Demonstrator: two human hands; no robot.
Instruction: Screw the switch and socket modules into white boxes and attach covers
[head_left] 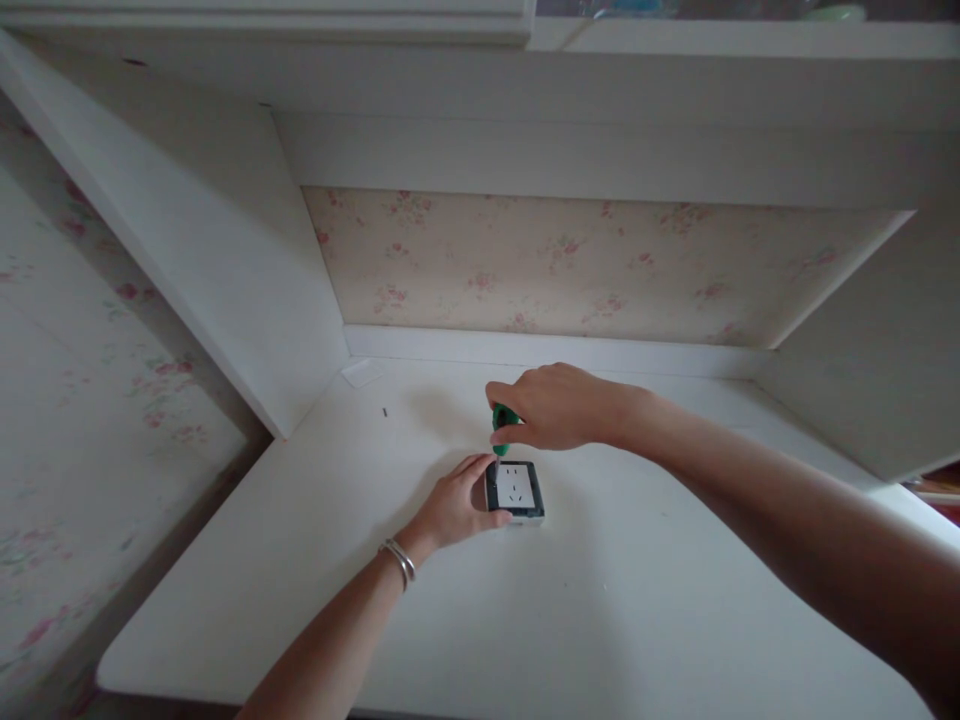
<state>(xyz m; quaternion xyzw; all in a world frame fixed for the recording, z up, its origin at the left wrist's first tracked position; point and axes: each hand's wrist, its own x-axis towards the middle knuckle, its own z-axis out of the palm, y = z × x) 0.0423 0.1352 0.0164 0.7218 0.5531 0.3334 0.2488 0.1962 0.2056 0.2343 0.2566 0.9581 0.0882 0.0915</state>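
Observation:
A square wall socket [516, 487] with a white face and a dark frame lies face up on the white desk. My left hand [455, 507] grips it from the left side, with thumb and fingers at its near and far edges. Above it, my right hand [551, 405] is closed around the green handle of a screwdriver [504, 425]. The screwdriver points down, its tip at the left part of the socket's dark frame. Whether the tip sits in a screw is too small to tell.
On the desk [315, 600] lie a small dark piece [385, 412], perhaps a screw, and a flat white plate [361, 373] in the back left corner. White side panels [187, 230] bound the desk, and an overhead cabinet [450, 90] hangs above its back.

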